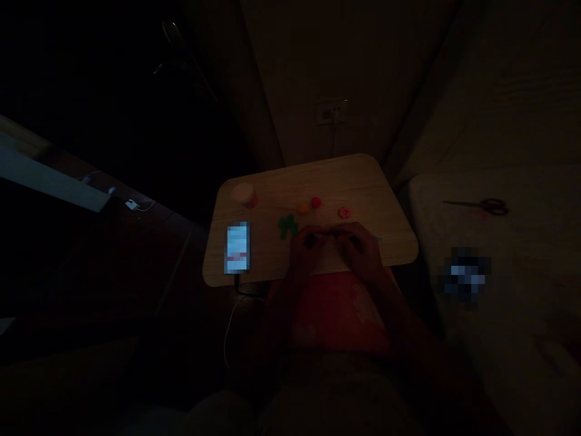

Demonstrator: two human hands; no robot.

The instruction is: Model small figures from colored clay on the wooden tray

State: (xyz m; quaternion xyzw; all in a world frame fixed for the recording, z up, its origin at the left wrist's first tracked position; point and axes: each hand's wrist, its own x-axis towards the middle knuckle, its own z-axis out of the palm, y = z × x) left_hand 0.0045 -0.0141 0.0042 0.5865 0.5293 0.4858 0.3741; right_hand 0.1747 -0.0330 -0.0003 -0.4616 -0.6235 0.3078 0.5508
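While the left hand (305, 249) and right hand (365, 247) meet at the fingertips over the table's (363, 172) near part, the handwork appears under way and unfinished. Whether the fingers clamp anything cannot be told in the dark. Green pieces (285, 226) lie just beside the left hand; beyond, an orange piece (303, 209), a red ball (316, 202) and a pink ring-like piece (345, 212) lie separately, seemingly set aside; how much remains is unclear. A tub (245, 195) and a lit screen (236, 248) occupy the wooden top's left side. Behind is a wall socket (331, 112); at right, scissors (495, 206) rest on a pale surface (426, 191).
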